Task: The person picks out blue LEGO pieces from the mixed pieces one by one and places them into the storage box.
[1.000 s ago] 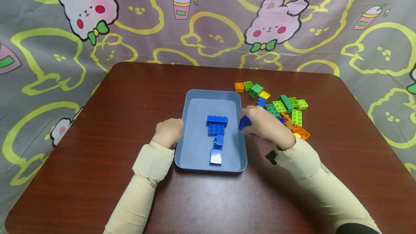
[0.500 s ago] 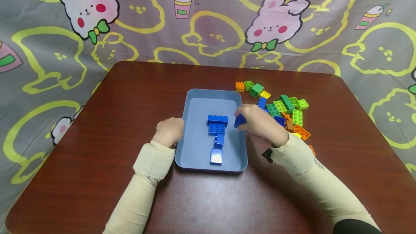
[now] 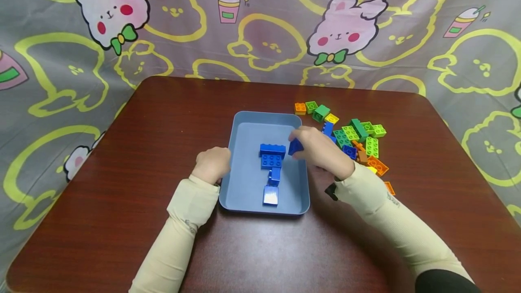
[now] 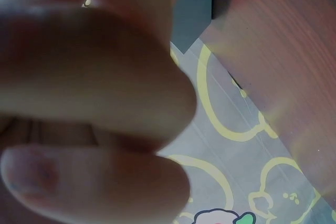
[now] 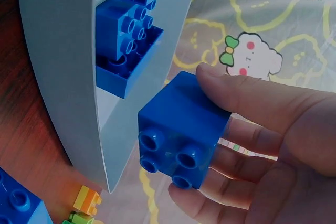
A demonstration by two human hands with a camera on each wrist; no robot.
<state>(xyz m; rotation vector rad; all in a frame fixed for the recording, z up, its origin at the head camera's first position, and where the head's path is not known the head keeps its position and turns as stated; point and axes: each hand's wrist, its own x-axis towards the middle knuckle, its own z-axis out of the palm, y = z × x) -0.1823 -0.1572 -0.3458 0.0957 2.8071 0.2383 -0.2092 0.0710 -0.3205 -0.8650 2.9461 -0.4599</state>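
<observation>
My right hand [image 3: 321, 150] holds a blue toy building brick [image 3: 296, 147] over the right rim of a grey-blue tray [image 3: 244, 189]. In the right wrist view, the thumb and fingers pinch this brick [image 5: 181, 124], its several studs facing the camera. Inside the tray, several blue bricks [image 3: 271, 162] lie in a column. My left hand [image 3: 212, 165] is curled into a fist at the tray's left rim. Its curled fingers [image 4: 105, 72] fill much of the left wrist view, with part of the tray wall [image 4: 193, 14] behind; whether they touch it, I cannot tell.
To the right of the tray lies a loose spread of green, orange, yellow and blue bricks [image 3: 350, 133]. Some sit close to my right forearm. The brown table [image 3: 171, 116] meets a patterned cloth [image 3: 260, 44] along its back.
My right hand has moved left with the blue brick, from beside the tray's right edge to over its inside. The left hand has stayed at the left rim.
</observation>
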